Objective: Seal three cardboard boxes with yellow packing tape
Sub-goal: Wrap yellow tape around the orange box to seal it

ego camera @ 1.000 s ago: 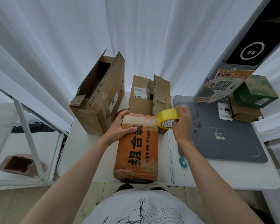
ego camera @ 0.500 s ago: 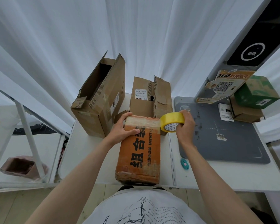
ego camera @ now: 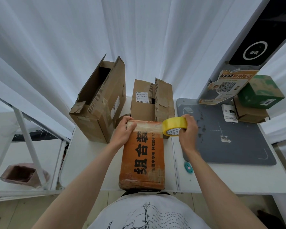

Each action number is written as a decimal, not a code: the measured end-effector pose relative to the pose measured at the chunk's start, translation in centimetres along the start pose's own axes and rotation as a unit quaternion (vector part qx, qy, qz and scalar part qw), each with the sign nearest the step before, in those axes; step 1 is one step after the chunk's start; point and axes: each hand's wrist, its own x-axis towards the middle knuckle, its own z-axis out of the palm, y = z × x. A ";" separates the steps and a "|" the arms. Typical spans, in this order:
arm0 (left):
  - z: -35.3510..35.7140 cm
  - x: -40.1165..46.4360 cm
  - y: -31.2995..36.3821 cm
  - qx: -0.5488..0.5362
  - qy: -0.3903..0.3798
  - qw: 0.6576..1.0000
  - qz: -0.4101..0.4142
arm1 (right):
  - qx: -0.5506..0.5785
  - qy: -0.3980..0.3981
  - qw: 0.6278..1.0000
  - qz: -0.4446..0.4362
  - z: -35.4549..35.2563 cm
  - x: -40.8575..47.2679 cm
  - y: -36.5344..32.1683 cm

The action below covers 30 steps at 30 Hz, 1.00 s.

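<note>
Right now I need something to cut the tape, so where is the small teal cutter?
The teal cutter lies on the white table, right of the orange box, off the grey mat by its near left corner.

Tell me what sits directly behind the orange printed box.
Behind the orange printed cardboard box stands a brown cardboard box with a white shipping label, its torn top flaps partly open. The orange box, the left hand and the yellow tape roll cover its base.
</note>
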 end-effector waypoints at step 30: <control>5.8 0.4 3.4 0.370 0.076 0.921 0.099 | 0.092 0.011 0.991 0.101 0.8 0.2 5.1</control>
